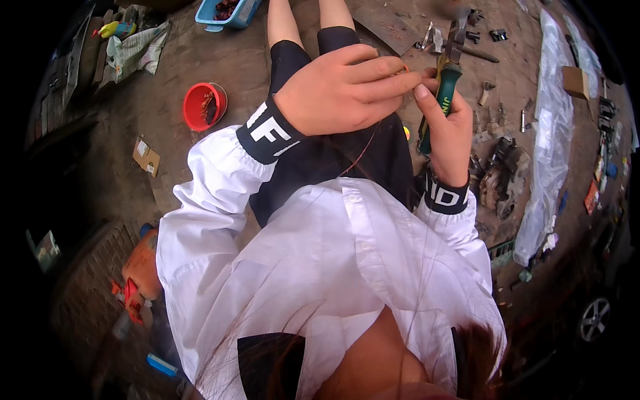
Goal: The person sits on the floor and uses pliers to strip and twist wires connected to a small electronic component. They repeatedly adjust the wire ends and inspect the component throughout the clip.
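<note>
My left hand (pixel 343 90) is closed above my dark-clothed lap, its fingertips on a small orange item (pixel 405 69), mostly hidden, perhaps wire. A thin reddish strand (pixel 355 159) hangs below it toward my shirt. My right hand (pixel 445 130) is closed round the green handle (pixel 441 100) of a metal-jawed tool, like pliers, held upright with the jaws pointing away from me. The tip of my right thumb is close beside my left fingertips; whether they touch is unclear.
A red bucket (pixel 197 107) and blue tub (pixel 217 13) sit at left, near cardboard (pixel 146 157). At right lie scattered tools (pixel 490 93), a dirty metal part (pixel 503 177), long plastic sheeting (pixel 543 133) and a box (pixel 575 82). A car wheel (pixel 593 319) shows lower right.
</note>
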Motion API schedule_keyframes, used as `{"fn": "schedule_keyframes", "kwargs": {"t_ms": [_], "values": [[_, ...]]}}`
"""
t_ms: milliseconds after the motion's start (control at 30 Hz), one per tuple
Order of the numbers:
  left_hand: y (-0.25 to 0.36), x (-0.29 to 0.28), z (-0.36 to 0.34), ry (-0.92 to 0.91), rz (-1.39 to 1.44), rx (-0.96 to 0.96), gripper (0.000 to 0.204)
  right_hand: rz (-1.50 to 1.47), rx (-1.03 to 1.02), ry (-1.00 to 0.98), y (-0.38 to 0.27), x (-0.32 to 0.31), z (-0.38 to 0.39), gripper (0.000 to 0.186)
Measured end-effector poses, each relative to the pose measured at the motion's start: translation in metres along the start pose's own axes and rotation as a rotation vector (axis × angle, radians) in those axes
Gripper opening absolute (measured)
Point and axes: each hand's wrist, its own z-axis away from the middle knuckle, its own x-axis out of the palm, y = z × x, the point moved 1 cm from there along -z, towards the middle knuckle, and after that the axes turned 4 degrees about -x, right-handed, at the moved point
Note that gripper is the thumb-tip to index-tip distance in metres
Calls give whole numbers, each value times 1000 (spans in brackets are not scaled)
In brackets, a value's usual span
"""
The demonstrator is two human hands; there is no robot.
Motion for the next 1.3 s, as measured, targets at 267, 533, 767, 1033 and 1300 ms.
{"fn": "schedule_keyframes", "kwargs": {"t_ms": [267, 533, 767, 1033, 1300], "values": [[-90, -27, 79, -475, -441, -807, 14, 61, -23, 40, 0, -7, 8, 25], [-20, 14, 74, 119, 973, -1403, 24, 222, -119, -67, 3, -30, 33, 19], [23, 9, 29, 96, 1171, -1351, 23, 328, -62, -340, 11, -16, 46, 27], [36, 15, 31, 36, 1132, -1305, 20, 364, -100, -419, 13, -10, 51, 30], [41, 14, 34, -39, 1252, -1278, 21, 228, 34, -388, 11, -12, 51, 24]]}}
